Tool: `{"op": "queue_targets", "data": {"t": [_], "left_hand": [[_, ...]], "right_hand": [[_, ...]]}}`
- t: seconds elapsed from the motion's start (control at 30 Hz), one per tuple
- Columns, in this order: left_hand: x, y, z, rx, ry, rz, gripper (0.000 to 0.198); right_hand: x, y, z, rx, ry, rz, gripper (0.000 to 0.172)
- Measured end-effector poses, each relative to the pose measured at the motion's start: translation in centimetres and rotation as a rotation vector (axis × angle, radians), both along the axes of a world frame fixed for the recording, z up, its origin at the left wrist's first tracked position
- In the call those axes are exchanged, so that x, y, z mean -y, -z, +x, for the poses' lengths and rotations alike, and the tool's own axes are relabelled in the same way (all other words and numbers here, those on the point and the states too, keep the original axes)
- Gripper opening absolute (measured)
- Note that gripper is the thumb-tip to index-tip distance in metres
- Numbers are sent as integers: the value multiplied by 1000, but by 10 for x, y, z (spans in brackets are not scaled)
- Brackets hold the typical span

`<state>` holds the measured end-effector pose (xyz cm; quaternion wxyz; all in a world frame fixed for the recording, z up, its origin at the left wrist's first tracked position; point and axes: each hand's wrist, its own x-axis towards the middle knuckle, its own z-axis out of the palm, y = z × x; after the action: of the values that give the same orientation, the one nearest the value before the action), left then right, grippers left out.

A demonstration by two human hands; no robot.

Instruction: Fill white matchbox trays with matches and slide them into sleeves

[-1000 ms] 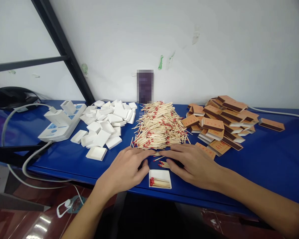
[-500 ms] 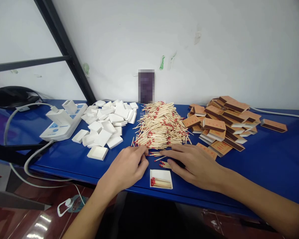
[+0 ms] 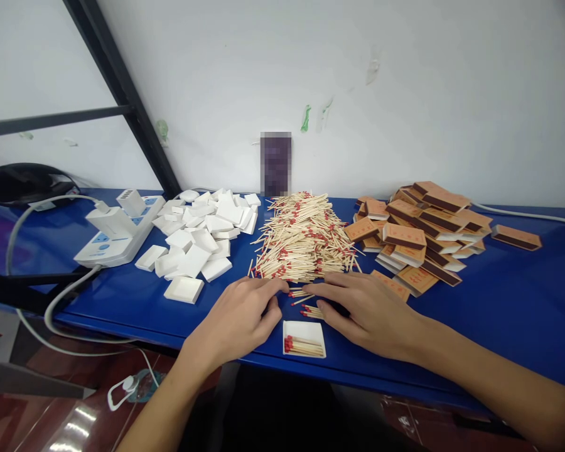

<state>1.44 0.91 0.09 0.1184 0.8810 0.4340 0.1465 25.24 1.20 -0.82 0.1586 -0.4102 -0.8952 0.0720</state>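
Apparently at gathering step: left hand (image 3: 245,312) loosely open, right hand (image 3: 360,309) grip uncertain; fingertips at loose matches (image 3: 298,294) near surface's (image 3: 499,307) front edge, behind part-filled tray (image 3: 306,328). Next calls for aligning ends.

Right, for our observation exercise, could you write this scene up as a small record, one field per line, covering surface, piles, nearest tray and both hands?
surface: blue table
left pile: white trays
middle pile: heaped matches, red-tipped
right pile: orange matchbox covers with dark sides
nearest tray: white open tray, partly filled with matches, by the table's front edge
left hand: index fingertip near the red ends of a few loose matches
right hand: index fingertip at their other side; thumb beside a second small group
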Motion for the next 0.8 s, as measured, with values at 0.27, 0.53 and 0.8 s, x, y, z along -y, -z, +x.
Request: {"op": "queue_targets", "data": {"t": [0.27,0.53,0.8], "left_hand": [[1,0,0,82,8,-4,23],[1,4,-4,107,177,36,26],[1,1,-1,27,160,24,35]], "right_hand": [[0,-2,2,-52,-90,54,28],[0,-3,1,-7,-102,76,28],[0,2,1,-63,-30,59,29]]}}
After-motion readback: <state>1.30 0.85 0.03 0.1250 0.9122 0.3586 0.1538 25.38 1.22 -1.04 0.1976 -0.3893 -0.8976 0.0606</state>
